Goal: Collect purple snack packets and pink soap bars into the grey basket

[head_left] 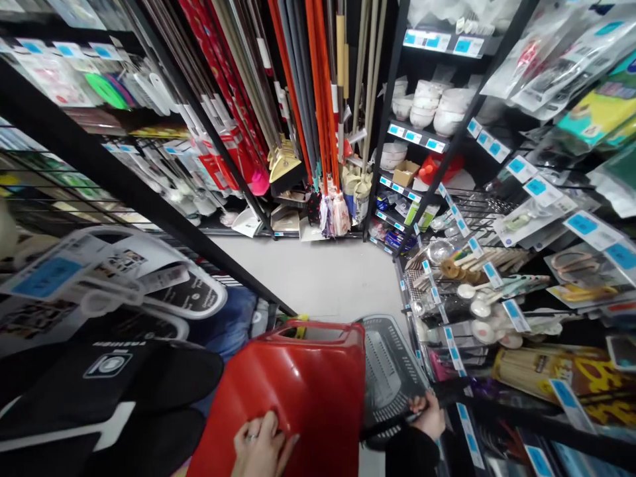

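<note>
Red plastic piece [308, 377]: right up close, moulded and glossy, stool or chair, hard to say which.
Left hand [263, 440]: it's on the near part of the red plastic piece, fingers bent close together, tips against it; whether they pinch an edge, I can't tell.
Right hand [427, 414]: to the right of the red plastic piece, fingers curled round the handle of the grey shopping basket [380, 361], which sits just beside it.
Black slippers [169, 381]: crowding the red plastic piece's left; a swing that way could knock them.
White ladles [481, 305]: right of the red plastic piece; a wide basket swing could snag that shelf.
Slip risk: smooth plastic, fingertip contact, so it could slide.
</note>
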Tool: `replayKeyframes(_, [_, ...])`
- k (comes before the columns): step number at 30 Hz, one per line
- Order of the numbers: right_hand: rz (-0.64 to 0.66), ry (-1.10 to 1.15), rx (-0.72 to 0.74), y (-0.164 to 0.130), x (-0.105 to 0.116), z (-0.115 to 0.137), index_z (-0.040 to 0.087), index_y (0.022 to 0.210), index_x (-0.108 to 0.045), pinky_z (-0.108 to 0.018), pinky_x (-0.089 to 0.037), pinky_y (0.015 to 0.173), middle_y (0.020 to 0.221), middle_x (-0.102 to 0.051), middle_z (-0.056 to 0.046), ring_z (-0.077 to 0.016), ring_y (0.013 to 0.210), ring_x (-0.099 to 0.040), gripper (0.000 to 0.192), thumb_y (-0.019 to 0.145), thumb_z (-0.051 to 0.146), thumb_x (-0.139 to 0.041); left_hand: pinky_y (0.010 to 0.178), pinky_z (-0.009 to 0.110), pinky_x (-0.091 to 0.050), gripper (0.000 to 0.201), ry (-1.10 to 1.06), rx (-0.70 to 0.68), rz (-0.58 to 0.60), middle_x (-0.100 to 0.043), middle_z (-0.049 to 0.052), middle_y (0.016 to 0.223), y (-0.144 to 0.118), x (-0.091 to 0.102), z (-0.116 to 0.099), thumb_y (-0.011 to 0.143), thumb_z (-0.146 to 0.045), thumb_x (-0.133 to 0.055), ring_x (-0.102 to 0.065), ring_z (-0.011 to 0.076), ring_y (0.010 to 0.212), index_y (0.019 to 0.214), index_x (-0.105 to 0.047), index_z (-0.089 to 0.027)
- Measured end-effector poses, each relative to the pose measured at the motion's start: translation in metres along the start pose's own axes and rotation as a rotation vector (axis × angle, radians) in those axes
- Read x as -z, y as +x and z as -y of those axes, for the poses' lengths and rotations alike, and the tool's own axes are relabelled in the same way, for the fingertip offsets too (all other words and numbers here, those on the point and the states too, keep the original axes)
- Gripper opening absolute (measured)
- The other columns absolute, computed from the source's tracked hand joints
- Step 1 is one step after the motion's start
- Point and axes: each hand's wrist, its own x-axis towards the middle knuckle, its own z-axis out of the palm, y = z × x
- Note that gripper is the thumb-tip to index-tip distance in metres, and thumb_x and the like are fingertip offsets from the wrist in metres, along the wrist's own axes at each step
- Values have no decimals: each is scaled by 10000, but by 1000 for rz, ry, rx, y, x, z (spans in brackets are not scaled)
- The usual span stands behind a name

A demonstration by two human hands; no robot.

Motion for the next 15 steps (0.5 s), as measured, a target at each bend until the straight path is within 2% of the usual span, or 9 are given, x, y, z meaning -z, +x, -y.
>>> replayKeyframes(4, [93, -16, -23, 5, -17, 8, 173, 475, -241, -212, -267, 342, 286, -323, 98, -68, 279, -304, 468, 563, 316, -677, 792, 431, -352, 285, 71, 124, 102, -633, 80, 870, 9, -8, 6, 852, -300, -530, -529, 247, 803, 657, -726, -231])
replayKeyframes(8, [291, -146, -102, 25, -28, 27, 188, 449, -248, -204, -225, 318, 287, -303, 94, -61, 259, -283, 513, 524, 359, -726, 789, 429, -363, 296, 108, 190, 184, -646, 92, 899, 8, -8, 4, 863, -312, -509, -539, 262, 817, 695, -737, -228])
replayKeyframes(12, [459, -322, -123, 41, -44, 36, 216, 487, -260, -206, -192, 293, 288, -277, 107, -61, 237, -246, 550, 514, 493, -735, 798, 430, -362, 321, 92, 230, 206, -639, 115, 949, -8, -6, -9, 866, -332, -487, -537, 262, 834, 706, -742, -221])
replayKeyframes(15, [569, -480, -74, 53, -57, 33, 235, 529, -271, -220, -209, 287, 291, -266, 115, -74, 234, -252, 554, 545, 613, -675, 810, 437, -358, 341, 71, 315, 196, -633, 117, 975, -25, -2, -28, 868, -364, -473, -534, 263, 853, 714, -741, -220])
